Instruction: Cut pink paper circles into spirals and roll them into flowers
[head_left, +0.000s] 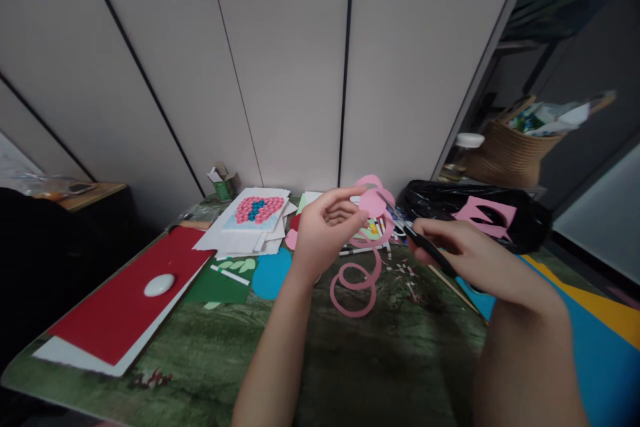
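My left hand point(327, 223) pinches a round piece of pink paper point(373, 203) between thumb and fingers, held up above the table. From its edge a cut pink paper strip point(353, 313) curls down in loops toward the tabletop. My right hand point(455, 250) is wrapped round the black handles of a pair of scissors point(425, 247). The scissor blades point up and left at the right edge of the pink paper; whether they are parted is hard to make out.
Red paper point(135, 293) with a white oval object point(159, 285) lies at left. Behind are a picture of pink and blue dots point(259, 210) and green paper point(215, 285). At right stand a black bag point(425, 197), blue paper point(600, 360) and a woven basket point(515, 153).
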The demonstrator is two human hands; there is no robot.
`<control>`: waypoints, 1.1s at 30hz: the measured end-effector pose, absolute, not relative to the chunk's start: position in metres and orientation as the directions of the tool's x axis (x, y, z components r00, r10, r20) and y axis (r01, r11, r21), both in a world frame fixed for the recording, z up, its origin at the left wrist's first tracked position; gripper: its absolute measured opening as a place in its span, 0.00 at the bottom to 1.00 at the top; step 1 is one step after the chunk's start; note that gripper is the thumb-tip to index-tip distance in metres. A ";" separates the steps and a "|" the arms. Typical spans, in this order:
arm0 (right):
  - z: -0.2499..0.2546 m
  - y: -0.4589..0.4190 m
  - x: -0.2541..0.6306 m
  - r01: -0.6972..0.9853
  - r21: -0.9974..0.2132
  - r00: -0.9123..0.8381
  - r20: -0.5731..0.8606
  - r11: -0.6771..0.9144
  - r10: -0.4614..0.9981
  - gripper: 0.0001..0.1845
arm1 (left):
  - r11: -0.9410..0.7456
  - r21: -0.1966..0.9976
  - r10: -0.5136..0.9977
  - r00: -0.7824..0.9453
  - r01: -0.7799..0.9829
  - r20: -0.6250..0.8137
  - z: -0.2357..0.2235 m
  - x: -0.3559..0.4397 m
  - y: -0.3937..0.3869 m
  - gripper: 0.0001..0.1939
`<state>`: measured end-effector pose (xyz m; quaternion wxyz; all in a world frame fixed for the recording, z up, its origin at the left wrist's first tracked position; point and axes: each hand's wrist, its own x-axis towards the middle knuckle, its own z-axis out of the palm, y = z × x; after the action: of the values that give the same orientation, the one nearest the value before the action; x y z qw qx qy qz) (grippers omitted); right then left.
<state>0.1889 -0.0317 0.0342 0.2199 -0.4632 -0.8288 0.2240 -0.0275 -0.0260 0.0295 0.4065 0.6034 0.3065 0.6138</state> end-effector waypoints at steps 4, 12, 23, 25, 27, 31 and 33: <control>0.034 -0.031 0.189 0.675 -0.565 -0.477 0.155 0.474 0.865 0.14 | -0.497 0.861 0.861 0.065 -0.111 0.505 0.029 -0.029 -0.025 0.14; 0.035 -0.031 0.190 0.672 -0.563 -0.502 0.133 0.482 0.855 0.15 | -0.523 0.848 0.846 0.067 -0.081 0.528 0.028 -0.030 -0.025 0.14; 0.031 -0.027 0.199 0.674 -0.532 -0.551 0.100 0.513 0.828 0.12 | -0.553 0.830 0.830 0.037 -0.067 0.556 0.028 -0.033 -0.024 0.15; 0.031 -0.027 0.200 0.677 -0.527 -0.555 0.094 0.515 0.826 0.12 | -0.558 0.827 0.828 0.026 -0.072 0.560 0.028 -0.033 -0.023 0.15; 0.030 -0.026 0.200 0.673 -0.529 -0.559 0.094 0.517 0.824 0.12 | -0.560 0.824 0.826 0.011 -0.079 0.563 0.027 -0.033 -0.022 0.14; 0.028 -0.026 0.200 0.661 -0.538 -0.571 0.091 0.523 0.816 0.12 | -0.560 0.823 0.827 -0.017 -0.098 0.561 0.027 -0.033 -0.022 0.13; 0.028 -0.025 0.201 0.661 -0.535 -0.576 0.088 0.527 0.812 0.12 | -0.554 0.827 0.832 -0.036 -0.099 0.553 0.028 -0.033 -0.022 0.12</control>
<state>0.2005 -0.0254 0.0285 0.1660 -0.4292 -0.8578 0.2287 -0.0333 -0.0217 0.0278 0.3581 0.5949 0.3082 0.6503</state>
